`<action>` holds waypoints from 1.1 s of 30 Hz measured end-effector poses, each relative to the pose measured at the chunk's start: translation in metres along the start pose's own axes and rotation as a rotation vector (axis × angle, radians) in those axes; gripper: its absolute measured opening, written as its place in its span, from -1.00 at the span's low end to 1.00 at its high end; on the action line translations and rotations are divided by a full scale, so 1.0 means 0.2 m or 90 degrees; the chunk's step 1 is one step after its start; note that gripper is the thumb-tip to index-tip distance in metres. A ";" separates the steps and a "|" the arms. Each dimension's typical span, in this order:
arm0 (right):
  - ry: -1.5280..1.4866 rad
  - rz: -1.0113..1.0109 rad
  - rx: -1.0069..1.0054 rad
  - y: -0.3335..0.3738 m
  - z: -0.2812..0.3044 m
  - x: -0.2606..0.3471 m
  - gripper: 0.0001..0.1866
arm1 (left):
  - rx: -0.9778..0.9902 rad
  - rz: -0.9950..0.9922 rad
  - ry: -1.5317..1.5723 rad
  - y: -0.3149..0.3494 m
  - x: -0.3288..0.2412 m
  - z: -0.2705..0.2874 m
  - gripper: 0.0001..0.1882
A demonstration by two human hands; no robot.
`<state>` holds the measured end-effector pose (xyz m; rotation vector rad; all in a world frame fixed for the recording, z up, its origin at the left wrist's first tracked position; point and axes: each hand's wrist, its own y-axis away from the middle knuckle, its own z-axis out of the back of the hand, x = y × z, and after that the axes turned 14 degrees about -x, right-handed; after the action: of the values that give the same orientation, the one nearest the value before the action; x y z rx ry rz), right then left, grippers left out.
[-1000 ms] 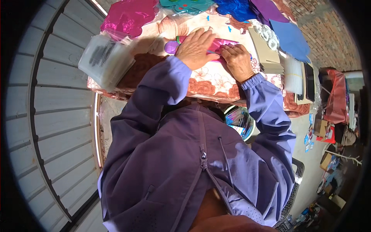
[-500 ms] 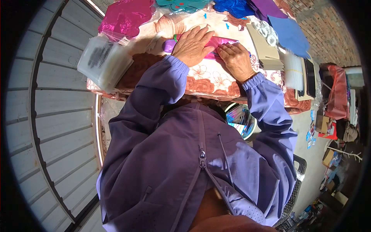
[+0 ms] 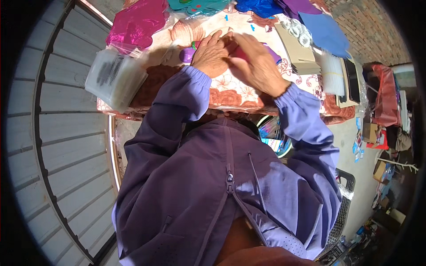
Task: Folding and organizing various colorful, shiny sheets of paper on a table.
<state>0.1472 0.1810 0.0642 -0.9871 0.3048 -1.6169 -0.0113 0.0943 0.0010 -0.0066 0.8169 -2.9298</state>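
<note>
Pink and purple film, shiny and smooth, makes up the long piece [image 3: 239, 53] lying under the two hands on the tablecloth [image 3: 227, 98]; its rounded purple end shows at nine o'clock of the hands, with a sliver of green beside it. The left hand [image 3: 212, 55] lies flat, palm down across the piece, its fingers stretched out. The right hand [image 3: 263, 73] is blurred, thumb spread wide from the fingers, which overlap the left fingertips; whether they touch anything, I cannot tell.

The cloth is cream with rust-brown flowers. Around the hands, a crinkled magenta foil sheet [image 3: 136, 25] sits at ten o'clock, a teal sheet [image 3: 202, 6] in clear wrap toward twelve and crumpled blue foil [image 3: 258, 7] at one. A flat purple sheet [image 3: 302, 6] lies at two, and between two and three come a matt light-blue sheet [image 3: 327, 37] and round white rings [image 3: 298, 32]. Stiff beige card [image 3: 293, 48] is stacked at three, just left of a ribbed white stack [image 3: 333, 77]. A cloudy, boxy plastic tub [image 3: 116, 80] stands toward eight. Two small blue bits [image 3: 252, 27] lie between twelve and one.
</note>
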 end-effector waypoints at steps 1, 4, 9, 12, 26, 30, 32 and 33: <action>-0.005 0.006 0.001 -0.03 -0.09 0.03 -0.41 | -0.007 -0.007 -0.009 0.01 0.01 0.02 -0.43; -0.034 0.044 -0.125 -0.06 -0.30 -0.09 -0.25 | -0.042 -0.023 0.059 -0.03 0.00 0.00 -0.41; 0.001 -0.073 -0.044 -0.09 -0.37 -0.20 -0.13 | -0.033 -0.041 0.022 -0.05 0.00 -0.02 -0.38; 0.045 -0.119 -0.007 -0.05 -0.33 -0.25 -0.09 | 0.001 -0.039 -0.035 -0.03 -0.01 -0.03 -0.41; 0.316 -0.045 0.028 0.13 -0.17 -0.40 -0.35 | 0.002 0.062 0.024 0.02 0.04 0.03 -0.48; 0.320 -0.049 0.037 0.13 -0.18 -0.39 -0.36 | -0.021 0.098 0.014 0.08 0.10 0.04 -0.48; 0.319 -0.046 0.039 0.13 -0.18 -0.39 -0.36 | -0.035 0.109 0.001 0.11 0.14 0.04 -0.48; 0.320 -0.044 0.038 0.13 -0.18 -0.40 -0.36 | -0.047 0.115 -0.009 0.13 0.16 0.05 -0.48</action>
<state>0.1374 0.2335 -0.0090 -0.5382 0.5632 -1.9149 -0.0394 0.0642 -0.0046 0.0390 0.8751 -2.7266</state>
